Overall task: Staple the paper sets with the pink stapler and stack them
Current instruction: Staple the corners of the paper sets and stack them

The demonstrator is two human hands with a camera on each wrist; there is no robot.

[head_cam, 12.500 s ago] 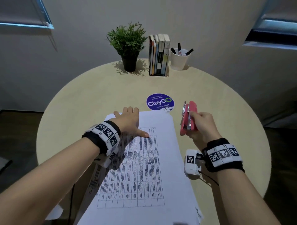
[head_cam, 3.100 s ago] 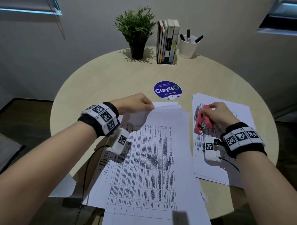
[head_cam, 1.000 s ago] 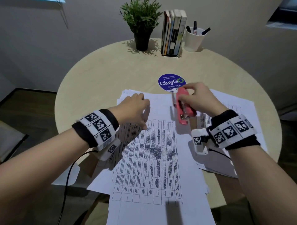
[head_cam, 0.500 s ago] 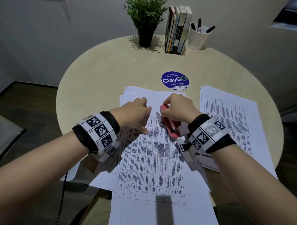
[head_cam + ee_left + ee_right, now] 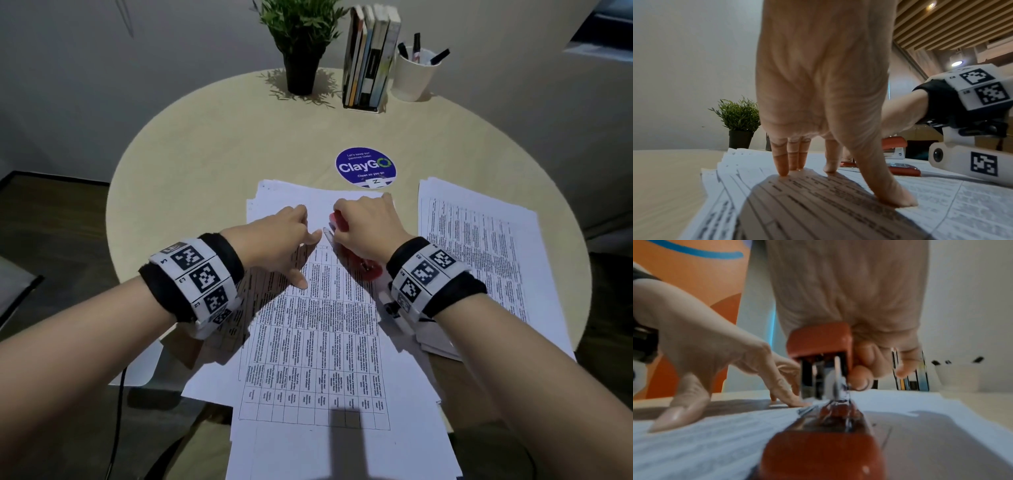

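Pink plastic stapler (image 5: 356, 255) lies on the white printed paper set (image 5: 318, 342) mid-table, long axis running from near-right toward far-left, hinge end nearest the wearer. Right hand (image 5: 368, 228) grips its raised top arm, fingers curled. Left hand (image 5: 279, 240) presses the sheets with straight spread fingertips, just left of the stapler.

Pink stapler (image 5: 346, 240) gapes open atop the printed paper sets (image 5: 318, 342).
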